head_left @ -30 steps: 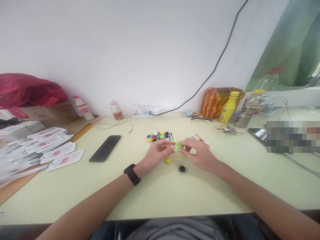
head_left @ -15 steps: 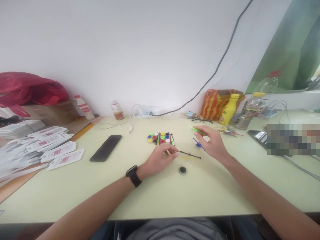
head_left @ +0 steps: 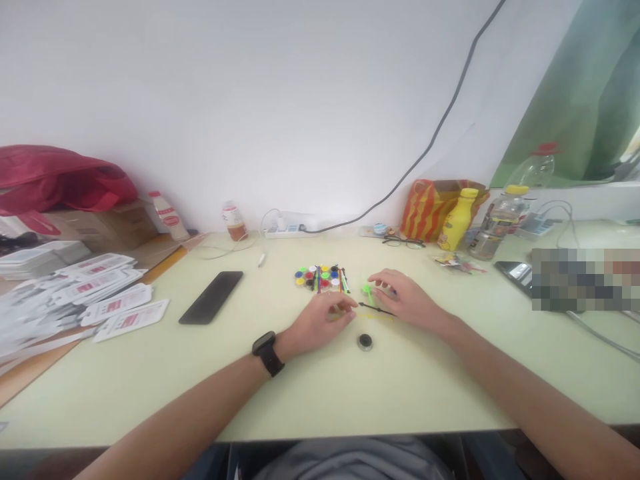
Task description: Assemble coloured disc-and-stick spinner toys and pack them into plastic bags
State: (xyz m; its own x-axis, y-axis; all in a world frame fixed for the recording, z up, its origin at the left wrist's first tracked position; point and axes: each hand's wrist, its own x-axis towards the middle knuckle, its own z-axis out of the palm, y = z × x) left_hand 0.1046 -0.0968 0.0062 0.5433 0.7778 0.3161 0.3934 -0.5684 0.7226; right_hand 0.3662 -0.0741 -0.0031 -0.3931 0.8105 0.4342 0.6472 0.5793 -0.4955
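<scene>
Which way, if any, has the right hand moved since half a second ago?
Yes: the right hand has moved left, closer to the coloured discs, which have stayed in place.

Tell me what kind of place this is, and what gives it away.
Probably a shared work desk indoors: a pale tabletop against a wall, a power strip along it, and stacked white tags beside a phone.

left wrist: black watch | forearms: bare | lap: grey clothing
</scene>
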